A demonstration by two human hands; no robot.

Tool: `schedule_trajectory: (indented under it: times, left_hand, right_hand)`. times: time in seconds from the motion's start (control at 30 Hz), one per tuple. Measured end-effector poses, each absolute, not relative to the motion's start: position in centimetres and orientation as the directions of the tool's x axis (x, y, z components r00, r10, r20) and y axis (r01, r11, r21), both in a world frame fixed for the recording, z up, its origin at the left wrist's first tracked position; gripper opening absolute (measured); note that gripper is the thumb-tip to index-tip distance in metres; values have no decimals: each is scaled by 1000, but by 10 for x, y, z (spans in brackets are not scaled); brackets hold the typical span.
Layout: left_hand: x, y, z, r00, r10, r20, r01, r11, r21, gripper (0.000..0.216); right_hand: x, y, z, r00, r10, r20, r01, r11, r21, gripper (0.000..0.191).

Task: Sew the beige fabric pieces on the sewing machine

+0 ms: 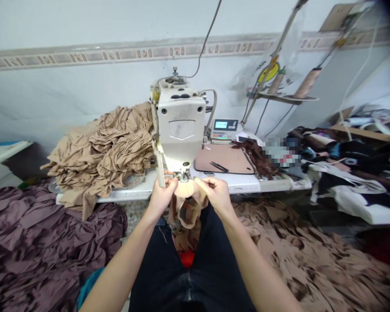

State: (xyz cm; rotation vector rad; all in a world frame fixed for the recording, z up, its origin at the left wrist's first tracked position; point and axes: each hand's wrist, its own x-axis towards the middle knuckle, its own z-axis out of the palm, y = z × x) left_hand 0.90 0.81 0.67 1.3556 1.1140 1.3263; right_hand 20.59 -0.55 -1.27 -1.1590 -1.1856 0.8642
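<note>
A tan garment piece (186, 189) lies under the needle area of a white sewing machine (181, 125), lit by its lamp. My left hand (164, 190) pinches the piece's left edge, beside the presser foot. On the other side my right hand (216, 193) grips the right edge between thumb and fingers. The rest of the cloth hangs in a loop below the table edge, above my lap. The exact kind of garment cannot be made out.
Tan fabric is heaped left of the machine (107, 147). Black snips (219, 166) lie on a pink mat (201, 158), near a control panel (225, 125). Thread cones (307, 84) stand at right. Purple cloth (52, 234) and tan cloth (305, 242) pile up on both sides below.
</note>
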Motion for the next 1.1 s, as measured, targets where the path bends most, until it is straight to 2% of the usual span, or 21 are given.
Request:
schedule_trajectory:
  times: [0.2, 0.43, 0.5, 0.67, 0.73, 0.9, 1.03, 1.1]
  left_hand:
    - [-2, 0, 2, -40, 974, 223, 67, -220, 973, 35]
    - [-51, -18, -34, -103, 964, 245, 262, -211, 942, 33]
    - [-64, -21, -40, -110, 975, 195, 212, -169, 963, 39]
    - [-62, -29, -39, -112, 993, 38, -45, -44, 998, 49]
    - [-52, -36, -40, -93, 996, -1, -71, -6, 997, 51]
    - [-37, -56, -51, 39, 999, 15, 8, -15, 1000, 50]
    - [-46, -66, -50, 417, 909, 24, 184, -110, 977, 43]
    - [-51, -68, -46, 546, 838, -6, 238, -148, 960, 38]
  right_hand:
    - [207, -16, -33, 236, 955, 181, 27, 180, -983, 42]
    - [199, -67, -66, 358, 892, 274, 145, 236, -961, 40]
    - [188, -79, -68, 279, 927, 252, 114, 228, -967, 48]
    - [151, -80, -57, -80, 987, 139, -86, 133, -987, 59]
    - [141, -76, -49, -136, 984, 114, -144, 94, -985, 60]
    - [151, -77, -36, -90, 992, 85, -120, 74, -990, 54]
    - [191, -84, -30, -190, 982, 2, -56, -9, -998, 50]
    - [210, -88, -25, -295, 955, -25, 60, -8, -998, 48]
